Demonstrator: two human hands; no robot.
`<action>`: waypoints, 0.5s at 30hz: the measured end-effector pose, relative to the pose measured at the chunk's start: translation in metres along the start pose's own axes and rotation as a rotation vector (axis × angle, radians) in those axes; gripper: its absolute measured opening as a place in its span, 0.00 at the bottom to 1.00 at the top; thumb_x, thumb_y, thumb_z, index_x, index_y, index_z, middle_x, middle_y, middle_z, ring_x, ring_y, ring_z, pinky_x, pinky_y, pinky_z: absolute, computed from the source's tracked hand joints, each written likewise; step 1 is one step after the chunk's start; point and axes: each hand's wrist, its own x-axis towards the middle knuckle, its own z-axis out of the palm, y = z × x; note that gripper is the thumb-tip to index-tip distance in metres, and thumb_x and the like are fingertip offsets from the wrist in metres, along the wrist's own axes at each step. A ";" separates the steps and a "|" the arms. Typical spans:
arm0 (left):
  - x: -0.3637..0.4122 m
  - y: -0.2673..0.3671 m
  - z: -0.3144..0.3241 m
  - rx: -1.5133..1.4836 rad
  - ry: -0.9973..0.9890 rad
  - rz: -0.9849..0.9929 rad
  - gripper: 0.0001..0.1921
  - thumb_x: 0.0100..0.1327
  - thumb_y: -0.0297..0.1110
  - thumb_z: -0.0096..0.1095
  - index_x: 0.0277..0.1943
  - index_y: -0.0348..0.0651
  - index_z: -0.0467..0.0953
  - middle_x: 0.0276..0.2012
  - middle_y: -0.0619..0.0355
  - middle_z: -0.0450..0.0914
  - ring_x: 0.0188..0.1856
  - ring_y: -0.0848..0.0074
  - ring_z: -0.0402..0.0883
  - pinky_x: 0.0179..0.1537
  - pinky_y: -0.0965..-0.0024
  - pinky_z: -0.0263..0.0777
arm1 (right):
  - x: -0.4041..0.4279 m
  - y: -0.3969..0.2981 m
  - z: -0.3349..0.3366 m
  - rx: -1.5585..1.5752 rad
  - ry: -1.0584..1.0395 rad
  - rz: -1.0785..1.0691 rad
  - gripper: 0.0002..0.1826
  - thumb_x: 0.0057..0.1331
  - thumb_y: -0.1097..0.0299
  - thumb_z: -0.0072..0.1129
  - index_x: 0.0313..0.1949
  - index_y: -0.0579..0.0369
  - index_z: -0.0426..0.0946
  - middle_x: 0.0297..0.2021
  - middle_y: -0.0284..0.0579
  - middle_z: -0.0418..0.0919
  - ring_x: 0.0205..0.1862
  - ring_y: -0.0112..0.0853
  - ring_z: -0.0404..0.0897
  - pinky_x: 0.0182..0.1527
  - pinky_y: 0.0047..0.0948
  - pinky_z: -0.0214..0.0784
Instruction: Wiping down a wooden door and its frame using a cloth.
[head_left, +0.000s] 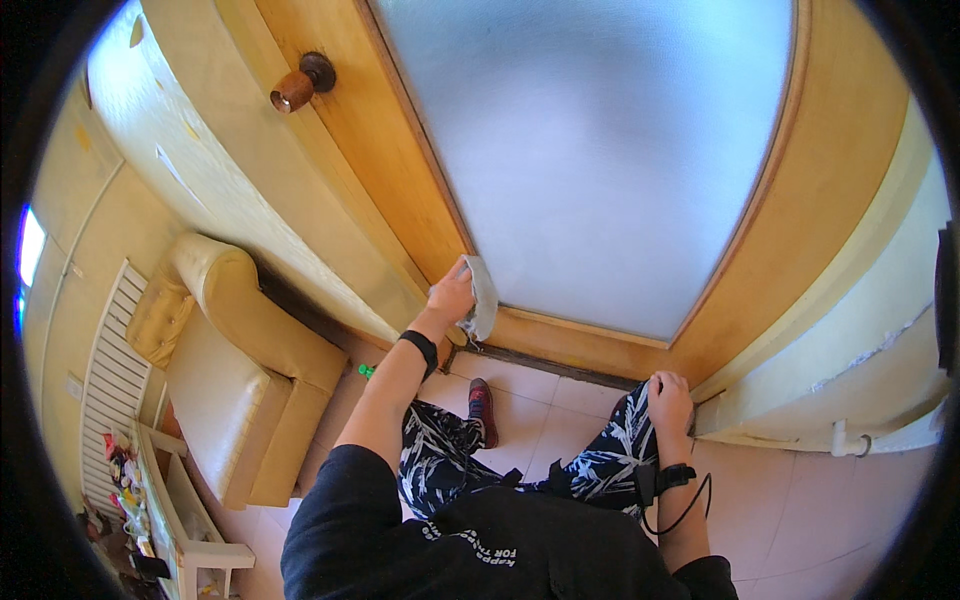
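A grey cloth (481, 298) with a frayed lower edge is gripped in my left hand (451, 291). That hand is at the lower left part of a wooden door's frame (420, 210), beside the corner of its frosted glass pane (600, 172). The cloth hangs over the wood there and partly hides the corner. My right hand (670, 401) rests on my right knee, over the patterned trousers (611, 457), with its fingers curled. Whether the curled fingers close on anything is not clear.
A round wooden doorknob (294, 90) juts from the door's upper left. A yellow padded armchair (225, 360) stands to the left, near a cluttered white table (214, 555). A small green object (366, 370) lies by my left forearm. White pipe (847, 441) runs at right.
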 end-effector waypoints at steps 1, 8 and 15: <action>0.007 -0.004 -0.016 -0.003 0.008 0.010 0.21 0.59 0.35 0.51 0.55 0.43 0.75 0.56 0.59 0.73 0.67 0.65 0.57 0.71 0.55 0.38 | -0.001 0.005 0.000 -0.011 0.020 -0.015 0.12 0.62 0.64 0.52 0.37 0.60 0.78 0.39 0.48 0.80 0.44 0.43 0.76 0.47 0.38 0.69; 0.020 -0.090 -0.128 0.330 0.391 -0.047 0.20 0.52 0.34 0.55 0.49 0.41 0.77 0.48 0.56 0.78 0.58 0.66 0.69 0.69 0.56 0.49 | -0.005 0.013 0.002 -0.025 0.077 -0.028 0.12 0.62 0.65 0.51 0.37 0.59 0.78 0.39 0.48 0.79 0.44 0.44 0.76 0.48 0.37 0.69; 0.036 -0.183 -0.206 0.240 0.626 -0.168 0.25 0.54 0.41 0.59 0.56 0.44 0.72 0.55 0.52 0.72 0.61 0.60 0.67 0.67 0.51 0.50 | 0.000 0.011 0.005 -0.035 0.059 -0.039 0.11 0.61 0.65 0.52 0.35 0.60 0.78 0.37 0.49 0.80 0.42 0.45 0.77 0.45 0.39 0.70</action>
